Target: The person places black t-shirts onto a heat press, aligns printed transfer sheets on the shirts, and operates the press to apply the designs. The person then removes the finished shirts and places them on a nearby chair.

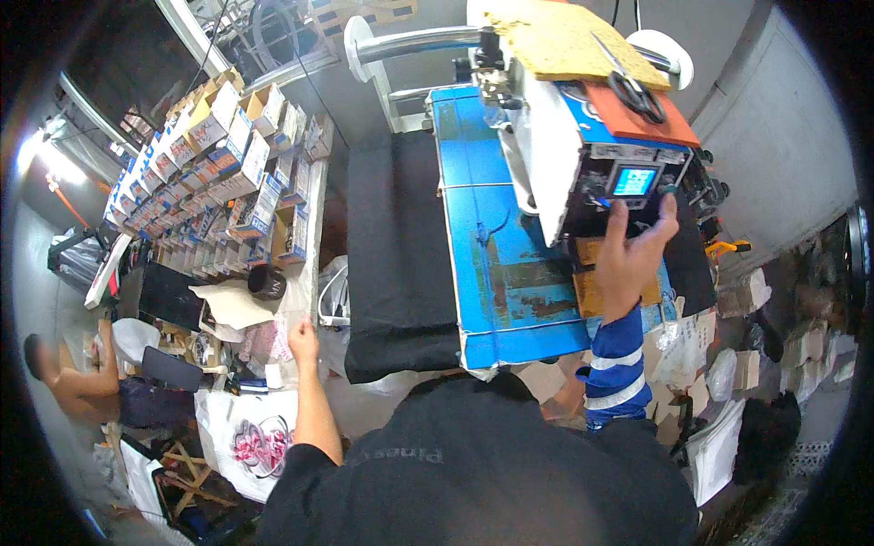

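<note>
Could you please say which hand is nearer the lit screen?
Right: the right hand is just below the lit screen; the left hand is far to its left.

A scuffed blue tabletop (pixel 528 342) — thin blue cord (pixel 482 234) along it — lies beneath the boxy machine (pixel 557 173).

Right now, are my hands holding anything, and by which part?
Right hand at the control panel, no clear grip. Left hand curled; whether it holds anything is unclear.

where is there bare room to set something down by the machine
The black cloth between the stacked boxes and blue board looks bare. The machine is crowded on top: yellow pad, orange sheet, scissors.
</note>
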Demonstrator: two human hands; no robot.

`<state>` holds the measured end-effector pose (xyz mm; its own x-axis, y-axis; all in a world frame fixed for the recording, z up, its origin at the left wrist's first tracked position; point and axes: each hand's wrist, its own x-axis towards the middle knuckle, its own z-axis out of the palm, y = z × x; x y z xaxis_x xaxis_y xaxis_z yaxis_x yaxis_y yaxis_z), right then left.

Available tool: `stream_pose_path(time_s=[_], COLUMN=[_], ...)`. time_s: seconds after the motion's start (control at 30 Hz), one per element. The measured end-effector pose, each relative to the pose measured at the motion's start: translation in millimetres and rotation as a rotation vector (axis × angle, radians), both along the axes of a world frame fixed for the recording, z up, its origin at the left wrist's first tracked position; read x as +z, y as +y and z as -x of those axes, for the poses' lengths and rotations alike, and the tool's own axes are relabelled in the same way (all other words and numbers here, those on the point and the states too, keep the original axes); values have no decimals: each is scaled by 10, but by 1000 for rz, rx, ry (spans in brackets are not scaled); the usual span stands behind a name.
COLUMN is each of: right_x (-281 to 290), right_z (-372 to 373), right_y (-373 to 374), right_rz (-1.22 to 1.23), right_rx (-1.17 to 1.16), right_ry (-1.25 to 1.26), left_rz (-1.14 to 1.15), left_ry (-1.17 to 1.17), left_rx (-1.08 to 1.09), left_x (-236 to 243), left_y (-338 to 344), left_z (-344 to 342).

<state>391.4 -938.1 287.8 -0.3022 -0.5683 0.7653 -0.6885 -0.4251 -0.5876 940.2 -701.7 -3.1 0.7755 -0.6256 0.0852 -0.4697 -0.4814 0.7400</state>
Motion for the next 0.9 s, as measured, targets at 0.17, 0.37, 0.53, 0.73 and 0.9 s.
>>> stream_pose_path(time_s=[0.17,0.37,0.53,0.73,0.9], right_x=[103,204,-756,-1366,-332], right_z=[-370,-274,1376,1902,2705], right_y=[162,303,-25,94,-360], right_rz=[53,139,-753,-1147,-805], right_rx=[-31,161,-115,260,799], right_ry=[154,105,165,873,263], left_rz=[16,51,294,560,137], left_ry=[8,0,-126,103,752], left_rx=[-149,-188,-81,-215,-1528], left_x=[-209,234,1198,2576,3029], left_y=[68,241,317,190,-716], left_z=[250,200,500,1985,4616])
